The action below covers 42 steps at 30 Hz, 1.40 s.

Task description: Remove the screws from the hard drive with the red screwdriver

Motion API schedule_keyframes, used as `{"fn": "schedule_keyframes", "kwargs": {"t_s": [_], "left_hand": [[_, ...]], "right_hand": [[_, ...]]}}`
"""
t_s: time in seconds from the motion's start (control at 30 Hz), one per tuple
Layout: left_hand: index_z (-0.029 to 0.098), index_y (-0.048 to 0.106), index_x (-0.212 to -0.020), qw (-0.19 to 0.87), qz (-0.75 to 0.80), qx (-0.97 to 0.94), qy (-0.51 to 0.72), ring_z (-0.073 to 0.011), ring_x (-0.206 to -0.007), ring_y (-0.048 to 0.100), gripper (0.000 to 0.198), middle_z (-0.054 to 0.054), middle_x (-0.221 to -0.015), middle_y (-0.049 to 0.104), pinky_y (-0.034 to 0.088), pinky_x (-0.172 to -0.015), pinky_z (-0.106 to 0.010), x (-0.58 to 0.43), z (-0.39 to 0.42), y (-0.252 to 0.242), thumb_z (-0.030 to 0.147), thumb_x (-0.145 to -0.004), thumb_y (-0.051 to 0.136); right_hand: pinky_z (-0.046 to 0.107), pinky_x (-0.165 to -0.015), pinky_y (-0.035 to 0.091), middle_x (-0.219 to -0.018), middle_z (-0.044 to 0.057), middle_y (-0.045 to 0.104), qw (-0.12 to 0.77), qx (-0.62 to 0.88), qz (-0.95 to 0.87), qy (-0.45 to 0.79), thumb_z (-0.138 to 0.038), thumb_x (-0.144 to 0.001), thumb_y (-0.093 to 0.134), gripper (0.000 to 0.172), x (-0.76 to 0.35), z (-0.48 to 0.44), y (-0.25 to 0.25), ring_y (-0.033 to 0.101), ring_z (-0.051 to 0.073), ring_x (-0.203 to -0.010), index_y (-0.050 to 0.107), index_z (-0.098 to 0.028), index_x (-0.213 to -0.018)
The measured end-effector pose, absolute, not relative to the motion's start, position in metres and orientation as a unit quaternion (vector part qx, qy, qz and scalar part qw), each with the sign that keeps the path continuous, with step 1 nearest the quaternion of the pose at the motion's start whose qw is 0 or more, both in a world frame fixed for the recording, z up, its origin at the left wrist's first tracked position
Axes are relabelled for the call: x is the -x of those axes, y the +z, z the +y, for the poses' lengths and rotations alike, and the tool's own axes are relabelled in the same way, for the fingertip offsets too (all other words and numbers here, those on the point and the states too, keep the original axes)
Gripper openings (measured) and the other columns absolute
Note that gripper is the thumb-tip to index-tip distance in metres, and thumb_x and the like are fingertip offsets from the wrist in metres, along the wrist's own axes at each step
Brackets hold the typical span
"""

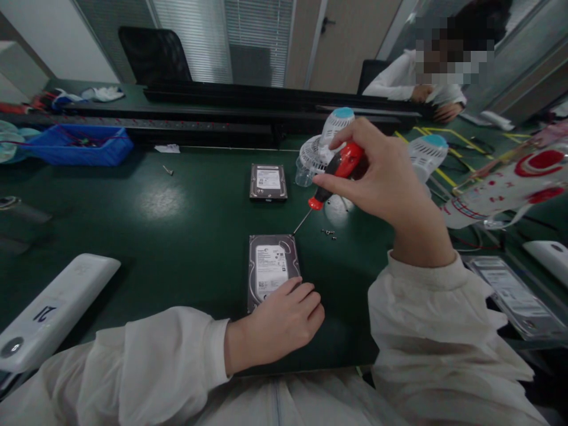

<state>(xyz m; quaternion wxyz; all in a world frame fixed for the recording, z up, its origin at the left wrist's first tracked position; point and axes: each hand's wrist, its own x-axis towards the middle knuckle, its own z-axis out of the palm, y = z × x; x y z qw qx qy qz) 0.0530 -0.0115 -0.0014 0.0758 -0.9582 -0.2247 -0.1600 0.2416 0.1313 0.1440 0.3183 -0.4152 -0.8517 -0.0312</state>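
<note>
A hard drive (271, 260) with a white label lies flat on the green table in front of me. My left hand (286, 313) lies over its near right corner, fingers curled against the edge and gripping it. Above and to the right, my right hand (377, 171) is closed around the handle of a red and black screwdriver (326, 183). The screwdriver slants down to the left, its tip at the drive's far right corner. Several small screws (328, 232) lie right of the drive. A second hard drive (268, 182) sits farther back.
A white portable fan (314, 155) stands behind the screwdriver. Left are a white power bank (57, 307) and a blue bin (82, 145). A patterned cup (501, 183) and a clear-cased drive (515, 290) are at right. Across the table sits a person (399, 77).
</note>
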Motion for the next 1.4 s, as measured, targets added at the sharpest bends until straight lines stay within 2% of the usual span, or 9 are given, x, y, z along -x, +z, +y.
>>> {"fn": "schedule_keyframes", "kwargs": {"t_s": [0.1, 0.23, 0.53, 0.73, 0.97, 1.07, 1.2, 1.3, 1.4], "left_hand": [[0.013, 0.07, -0.114, 0.075, -0.223, 0.958, -0.161, -0.0262, -0.113, 0.066, 0.02, -0.009, -0.117, 0.074, 0.047, -0.102, -0.042, -0.053, -0.011, -0.001, 0.019, -0.104, 0.054], [0.012, 0.07, -0.113, 0.073, -0.224, 0.958, -0.161, -0.026, -0.112, 0.066, 0.02, -0.009, -0.117, 0.074, 0.048, -0.1, -0.041, -0.053, -0.01, 0.0, 0.02, -0.104, 0.054], [0.013, 0.07, -0.112, 0.078, -0.226, 0.958, -0.159, -0.0257, -0.112, 0.066, 0.019, -0.009, -0.116, 0.074, 0.047, -0.101, -0.041, -0.054, -0.011, 0.0, 0.019, -0.104, 0.054], [0.013, 0.07, -0.113, 0.075, -0.224, 0.959, -0.154, -0.0256, -0.113, 0.065, 0.02, -0.009, -0.117, 0.074, 0.047, -0.101, -0.041, -0.054, -0.01, 0.0, 0.019, -0.104, 0.054], [0.014, 0.07, -0.113, 0.074, -0.226, 0.961, -0.144, -0.0248, -0.112, 0.066, 0.019, -0.009, -0.118, 0.074, 0.047, -0.1, -0.041, -0.055, -0.01, 0.001, 0.02, -0.105, 0.054], [0.014, 0.07, -0.113, 0.074, -0.226, 0.961, -0.142, -0.0249, -0.112, 0.065, 0.019, -0.009, -0.118, 0.074, 0.047, -0.101, -0.041, -0.055, -0.01, 0.0, 0.02, -0.105, 0.054], [0.014, 0.07, -0.114, 0.071, -0.227, 0.961, -0.141, -0.0246, -0.113, 0.065, 0.019, -0.009, -0.118, 0.074, 0.046, -0.102, -0.041, -0.054, -0.011, 0.0, 0.02, -0.105, 0.053], [0.014, 0.069, -0.114, 0.07, -0.226, 0.961, -0.141, -0.0247, -0.113, 0.065, 0.019, -0.01, -0.118, 0.074, 0.046, -0.102, -0.041, -0.054, -0.011, 0.0, 0.02, -0.105, 0.053], [0.013, 0.069, -0.114, 0.07, -0.226, 0.96, -0.147, -0.0255, -0.114, 0.065, 0.019, -0.01, -0.119, 0.073, 0.046, -0.102, -0.041, -0.054, -0.012, -0.002, 0.019, -0.104, 0.054]], "right_hand": [[0.044, -0.077, 0.052, -0.089, 0.005, 0.066, 0.301, 0.423, -0.854, -0.025, -0.048, -0.088, 0.072, 0.033, -0.241, 0.13, 0.146, 0.061, 0.023, -0.077, 0.059, -0.024, -0.107], [0.046, -0.089, 0.053, -0.12, 0.011, 0.064, 0.301, 0.36, -0.882, 0.033, -0.027, -0.086, 0.065, 0.038, -0.24, 0.128, 0.146, 0.063, 0.026, -0.1, 0.052, -0.024, -0.122], [0.042, -0.078, 0.05, -0.099, 0.007, 0.07, 0.309, 0.42, -0.853, -0.025, -0.054, -0.089, 0.07, 0.045, -0.236, 0.128, 0.144, 0.064, 0.025, -0.082, 0.058, -0.024, -0.12], [0.039, -0.077, 0.052, -0.125, 0.009, 0.068, 0.299, 0.364, -0.881, 0.049, -0.035, -0.092, 0.061, 0.041, -0.236, 0.123, 0.146, 0.065, 0.023, -0.088, 0.053, -0.025, -0.131], [0.041, -0.077, 0.052, -0.092, 0.005, 0.07, 0.296, 0.421, -0.857, -0.029, -0.051, -0.093, 0.065, 0.035, -0.232, 0.121, 0.146, 0.065, 0.025, -0.079, 0.062, -0.026, -0.117], [0.044, -0.085, 0.053, -0.112, 0.009, 0.071, 0.307, 0.405, -0.861, -0.018, -0.042, -0.096, 0.059, 0.031, -0.231, 0.12, 0.147, 0.067, 0.028, -0.095, 0.059, -0.026, -0.123], [0.047, -0.09, 0.053, -0.139, 0.011, 0.061, 0.313, 0.36, -0.879, 0.025, -0.026, -0.088, 0.06, 0.046, -0.231, 0.12, 0.145, 0.066, 0.028, -0.101, 0.051, -0.027, -0.134], [0.044, -0.084, 0.054, -0.127, 0.009, 0.067, 0.311, 0.356, -0.88, 0.055, -0.026, -0.088, 0.061, 0.049, -0.23, 0.122, 0.143, 0.067, 0.025, -0.092, 0.049, -0.027, -0.135], [0.043, -0.08, 0.052, -0.108, 0.007, 0.07, 0.308, 0.399, -0.863, 0.013, -0.041, -0.091, 0.066, 0.04, -0.228, 0.123, 0.142, 0.066, 0.025, -0.085, 0.054, -0.026, -0.126]]}}
